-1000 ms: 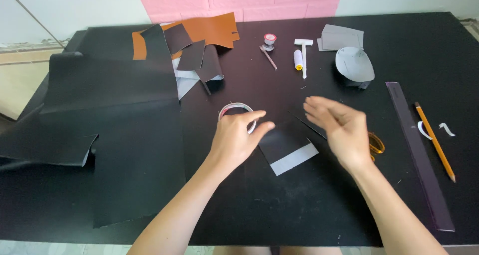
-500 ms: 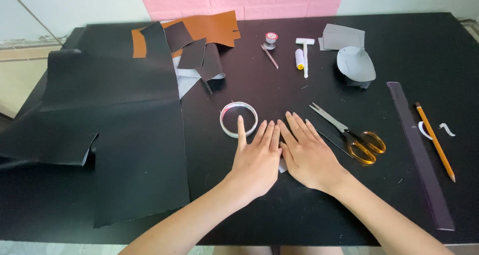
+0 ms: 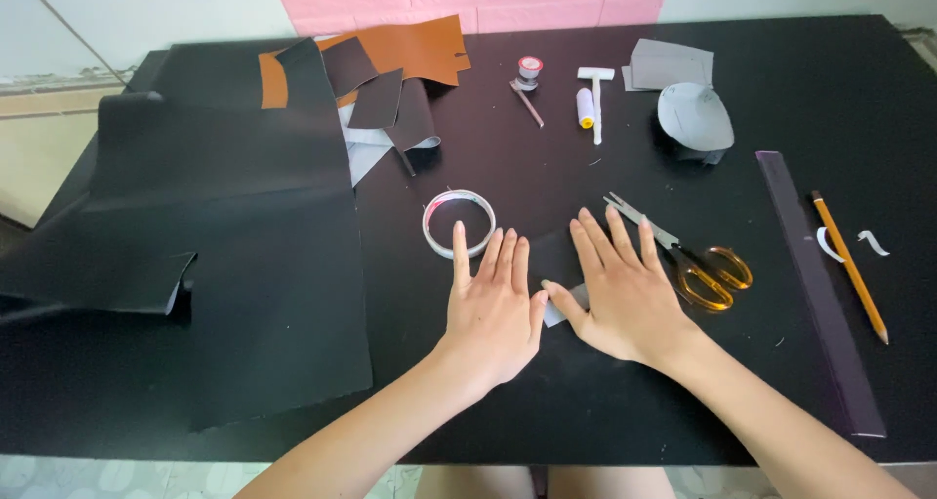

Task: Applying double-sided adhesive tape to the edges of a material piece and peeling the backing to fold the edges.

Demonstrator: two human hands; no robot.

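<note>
While both palms lie flat and open, the left hand and right hand press a small dark leather piece. It looks thin, limp, light; I'd lift it by an edge.

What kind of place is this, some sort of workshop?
Likely a small leathercraft or sewing work table. Large black sheets and a brown leather piece lie on the black table, with scissors and a ruler nearby. Both hands press a small piece flat.

Probably a leathercraft workshop: leather sheets, scissors, ruler on black table.
</note>
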